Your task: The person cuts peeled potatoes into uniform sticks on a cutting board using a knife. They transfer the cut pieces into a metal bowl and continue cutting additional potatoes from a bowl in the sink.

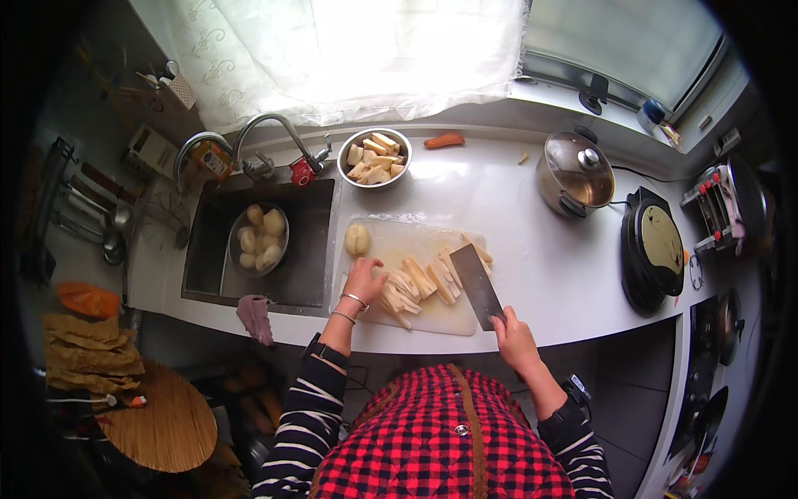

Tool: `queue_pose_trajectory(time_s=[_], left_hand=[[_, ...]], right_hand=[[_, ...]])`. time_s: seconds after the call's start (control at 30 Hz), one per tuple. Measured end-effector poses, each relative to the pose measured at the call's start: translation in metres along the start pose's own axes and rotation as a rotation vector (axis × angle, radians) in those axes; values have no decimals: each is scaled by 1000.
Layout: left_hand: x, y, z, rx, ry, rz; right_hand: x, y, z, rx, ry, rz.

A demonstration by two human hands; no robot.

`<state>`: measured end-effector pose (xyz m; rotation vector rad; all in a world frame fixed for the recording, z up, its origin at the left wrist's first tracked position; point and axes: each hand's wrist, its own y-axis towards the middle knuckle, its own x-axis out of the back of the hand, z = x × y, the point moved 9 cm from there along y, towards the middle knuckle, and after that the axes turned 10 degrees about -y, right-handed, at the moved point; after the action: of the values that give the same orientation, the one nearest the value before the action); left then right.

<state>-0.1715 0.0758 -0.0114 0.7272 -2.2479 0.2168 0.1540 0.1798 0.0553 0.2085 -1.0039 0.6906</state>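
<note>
My right hand (516,339) grips the handle of a Chinese cleaver (477,284), its broad dark blade lying over the right side of a whitish cutting board (452,321). Pale strips of a cut root vegetable (416,279) spread in a row across the board, some partly hidden under the blade. At the row's left end is my left hand (365,282), fingers curled beside the strips; whether it holds a piece is hidden. A whole peeled vegetable (357,240), perhaps a potato, sits just beyond that hand at the board's upper left.
Behind the board stands a metal bowl (374,178) of cut chunks, beside an orange carrot-like piece (444,140). Left is a sink (305,249) holding a bowl (259,269) of peeled vegetables. A lidded pot (575,174) and black electric griddle (651,249) stand right.
</note>
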Motion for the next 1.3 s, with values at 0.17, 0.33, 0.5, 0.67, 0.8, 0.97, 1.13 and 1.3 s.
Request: queue_pose_trajectory(time_s=[0.17, 0.33, 0.5, 0.67, 0.8, 0.97, 1.13, 1.3], left_hand=[[-24, 9, -5, 100, 131, 268], [-14, 6, 3, 224, -382, 345], [-7, 8, -2, 196, -602, 341], [-12, 10, 10, 319, -353, 373], [-18, 11, 18, 302, -331, 389], [-14, 20, -18, -131, 139, 129], [-51, 30, -35, 12, 170, 184], [-54, 27, -17, 172, -305, 319]], right_hand=[[2, -4, -10, -30, 14, -8], [11, -11, -19, -23, 51, -69], [13, -16, -29, -72, 43, -59], [10, -17, -26, -55, 57, -57], [8, -19, -26, -68, 37, -34], [7, -22, -27, -81, 45, -25], [8, -22, -29, -82, 41, -38], [14, -25, -34, -106, 75, -67]])
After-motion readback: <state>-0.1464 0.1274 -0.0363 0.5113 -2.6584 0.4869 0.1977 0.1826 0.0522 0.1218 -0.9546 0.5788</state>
